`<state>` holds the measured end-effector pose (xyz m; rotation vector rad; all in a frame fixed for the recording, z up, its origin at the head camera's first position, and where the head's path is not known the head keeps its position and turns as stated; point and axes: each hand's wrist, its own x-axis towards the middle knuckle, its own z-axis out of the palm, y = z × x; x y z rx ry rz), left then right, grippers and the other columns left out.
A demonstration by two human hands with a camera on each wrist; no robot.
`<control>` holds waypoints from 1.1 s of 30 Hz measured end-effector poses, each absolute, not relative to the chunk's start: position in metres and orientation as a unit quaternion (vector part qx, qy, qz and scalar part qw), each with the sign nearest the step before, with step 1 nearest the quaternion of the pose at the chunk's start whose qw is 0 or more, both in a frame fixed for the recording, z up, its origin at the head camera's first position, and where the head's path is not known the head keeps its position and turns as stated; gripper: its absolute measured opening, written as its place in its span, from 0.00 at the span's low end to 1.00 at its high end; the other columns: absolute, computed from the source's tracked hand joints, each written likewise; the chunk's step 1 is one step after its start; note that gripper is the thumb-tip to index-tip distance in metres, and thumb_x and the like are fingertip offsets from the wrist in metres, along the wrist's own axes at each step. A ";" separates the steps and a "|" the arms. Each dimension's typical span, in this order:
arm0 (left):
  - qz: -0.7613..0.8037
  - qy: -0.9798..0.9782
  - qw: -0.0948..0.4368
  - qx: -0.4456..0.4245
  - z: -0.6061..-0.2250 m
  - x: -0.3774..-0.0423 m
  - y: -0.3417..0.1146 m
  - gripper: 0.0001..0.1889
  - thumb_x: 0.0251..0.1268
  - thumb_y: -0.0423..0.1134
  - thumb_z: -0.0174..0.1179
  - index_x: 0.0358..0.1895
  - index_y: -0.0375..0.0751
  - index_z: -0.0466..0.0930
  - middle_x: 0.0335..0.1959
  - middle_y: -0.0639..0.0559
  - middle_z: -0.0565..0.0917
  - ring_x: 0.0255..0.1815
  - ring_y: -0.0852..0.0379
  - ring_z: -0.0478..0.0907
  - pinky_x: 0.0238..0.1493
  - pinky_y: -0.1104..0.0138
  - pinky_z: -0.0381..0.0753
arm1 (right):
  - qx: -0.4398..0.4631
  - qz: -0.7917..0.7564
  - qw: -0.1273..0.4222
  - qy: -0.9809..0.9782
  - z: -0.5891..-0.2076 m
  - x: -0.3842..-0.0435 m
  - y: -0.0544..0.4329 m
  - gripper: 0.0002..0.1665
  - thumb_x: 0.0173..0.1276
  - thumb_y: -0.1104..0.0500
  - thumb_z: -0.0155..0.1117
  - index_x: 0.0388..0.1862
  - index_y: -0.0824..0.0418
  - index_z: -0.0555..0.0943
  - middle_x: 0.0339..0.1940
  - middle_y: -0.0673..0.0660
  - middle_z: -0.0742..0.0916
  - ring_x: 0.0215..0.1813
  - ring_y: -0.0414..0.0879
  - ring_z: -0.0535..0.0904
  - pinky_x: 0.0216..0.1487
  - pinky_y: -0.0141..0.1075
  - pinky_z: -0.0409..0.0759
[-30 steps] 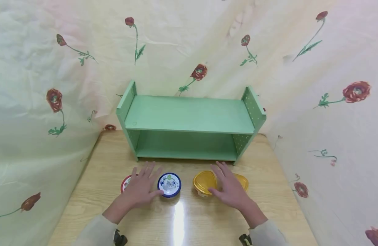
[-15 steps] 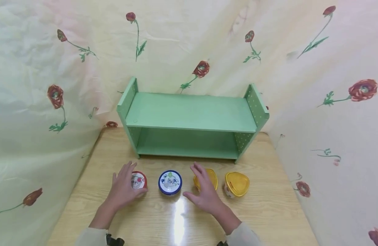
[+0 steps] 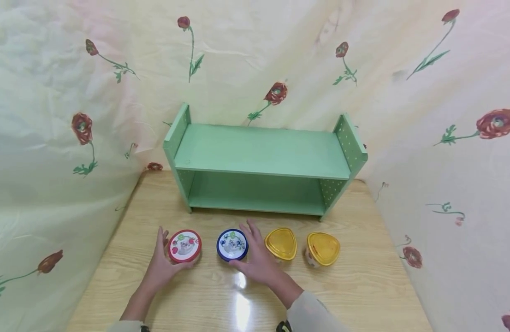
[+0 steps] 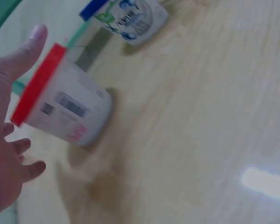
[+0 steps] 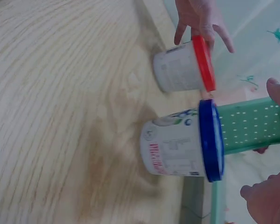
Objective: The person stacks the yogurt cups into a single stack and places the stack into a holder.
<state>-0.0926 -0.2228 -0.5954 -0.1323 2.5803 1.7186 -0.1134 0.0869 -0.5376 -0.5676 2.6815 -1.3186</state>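
Note:
A white tub with a red lid (image 3: 184, 246) stands upright on the wooden table. My left hand (image 3: 161, 263) is at its left and near side, thumb and fingers spread around the lid. In the left wrist view the fingers (image 4: 33, 171) are straight and apart beside the tub. To its right stands a white tub with a blue lid (image 3: 231, 245). My right hand (image 3: 258, 259) is at that lid's right side, thumb and fingers spread wide. The right wrist view shows a gap between the blue lid (image 5: 211, 141) and the right hand.
Two tubs with gold lids, one nearer (image 3: 281, 243) and one farther right (image 3: 323, 249), stand right of my right hand. Behind the row is a green two-level shelf (image 3: 261, 152). Flower-printed cloth (image 3: 238, 60) hangs at the back and sides.
Both hands have moved left. The right hand has gone from over the gold lids to beside the blue lid; the left from over the red lid to around its left side.

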 end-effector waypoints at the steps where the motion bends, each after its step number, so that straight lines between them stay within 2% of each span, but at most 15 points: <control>1: 0.572 0.819 0.019 -0.045 -0.599 -0.092 -0.224 0.78 0.43 0.40 0.83 0.80 0.59 0.18 0.82 0.35 0.42 0.80 0.33 0.43 0.75 0.40 0.51 | -0.183 -0.432 0.059 0.881 -0.541 -0.115 0.085 0.63 0.56 0.48 0.81 0.83 0.48 0.53 0.84 0.56 0.50 0.78 0.65 0.56 0.70 0.63 0.65; 5: 0.628 0.776 0.026 -0.049 -0.611 -0.089 -0.228 0.75 0.46 0.32 0.80 0.81 0.50 0.20 0.81 0.33 0.42 0.80 0.34 0.43 0.75 0.48 0.51 | -0.173 -0.425 0.084 0.885 -0.552 -0.120 0.077 0.65 0.56 0.48 0.81 0.84 0.45 0.49 0.84 0.55 0.47 0.76 0.68 0.58 0.69 0.63 0.68; 8: 0.642 0.764 0.033 -0.056 -0.618 -0.088 -0.226 0.72 0.48 0.30 0.79 0.81 0.47 0.22 0.81 0.32 0.42 0.80 0.33 0.43 0.76 0.49 0.50 | -0.160 -0.418 0.092 0.890 -0.559 -0.123 0.072 0.66 0.55 0.48 0.82 0.84 0.50 0.49 0.84 0.58 0.48 0.75 0.69 0.61 0.68 0.62 0.70; 14: 0.616 0.783 0.030 -0.077 -0.627 -0.089 -0.217 0.69 0.49 0.39 0.80 0.83 0.47 0.30 0.81 0.32 0.46 0.80 0.34 0.45 0.78 0.44 0.49 | -0.107 -0.431 0.092 0.891 -0.568 -0.123 0.069 0.69 0.53 0.48 0.83 0.83 0.57 0.48 0.81 0.66 0.54 0.74 0.70 0.61 0.69 0.62 0.67; 19: 0.606 0.788 0.026 -0.104 -0.629 -0.092 -0.209 0.66 0.48 0.48 0.81 0.83 0.46 0.38 0.80 0.37 0.52 0.80 0.38 0.47 0.77 0.42 0.50 | -0.074 -0.452 0.073 0.886 -0.578 -0.120 0.068 0.73 0.48 0.49 0.86 0.83 0.59 0.47 0.80 0.68 0.56 0.73 0.71 0.63 0.70 0.63 0.66; 23: 0.614 0.777 0.016 -0.141 -0.630 -0.092 -0.202 0.65 0.45 0.47 0.82 0.83 0.47 0.42 0.78 0.38 0.57 0.79 0.38 0.50 0.76 0.41 0.52 | -0.053 -0.468 0.057 0.880 -0.589 -0.117 0.066 0.76 0.44 0.51 0.88 0.83 0.60 0.47 0.78 0.69 0.60 0.73 0.69 0.64 0.71 0.61 0.65; 27: 0.625 0.762 -0.018 -0.169 -0.633 -0.090 -0.192 0.65 0.44 0.42 0.82 0.82 0.46 0.44 0.77 0.37 0.58 0.78 0.37 0.53 0.76 0.41 0.54 | -0.033 -0.501 0.041 0.864 -0.598 -0.115 0.063 0.77 0.42 0.52 0.88 0.82 0.61 0.48 0.76 0.68 0.64 0.74 0.66 0.63 0.74 0.58 0.63; 33: 0.612 0.765 -0.054 -0.190 -0.637 -0.088 -0.179 0.65 0.44 0.45 0.83 0.81 0.44 0.43 0.76 0.34 0.59 0.77 0.34 0.54 0.74 0.39 0.58 | -0.019 -0.536 0.024 0.843 -0.607 -0.112 0.058 0.77 0.40 0.53 0.89 0.82 0.61 0.49 0.74 0.66 0.67 0.73 0.65 0.65 0.74 0.58 0.62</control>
